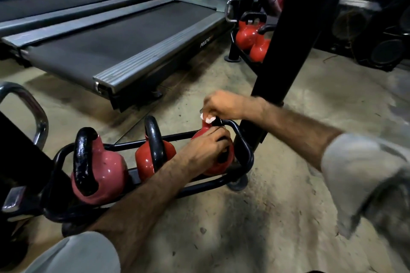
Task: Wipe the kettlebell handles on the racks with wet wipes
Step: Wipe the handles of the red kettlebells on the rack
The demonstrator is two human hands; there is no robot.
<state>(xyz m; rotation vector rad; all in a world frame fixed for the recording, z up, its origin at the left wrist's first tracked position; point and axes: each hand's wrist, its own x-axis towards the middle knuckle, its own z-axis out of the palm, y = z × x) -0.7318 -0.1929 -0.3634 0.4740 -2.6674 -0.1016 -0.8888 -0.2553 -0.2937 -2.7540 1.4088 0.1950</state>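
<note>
Red kettlebell (218, 162), black handle (219, 121), white wipe (208, 119) on it.

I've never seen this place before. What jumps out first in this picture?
Three red kettlebells in a low black rack at the bottom. Both hands work on the rightmost kettlebell: the right hand pinches a white wipe at its handle, and the left hand grips it lower down. A grey treadmill fills the upper left.
</note>
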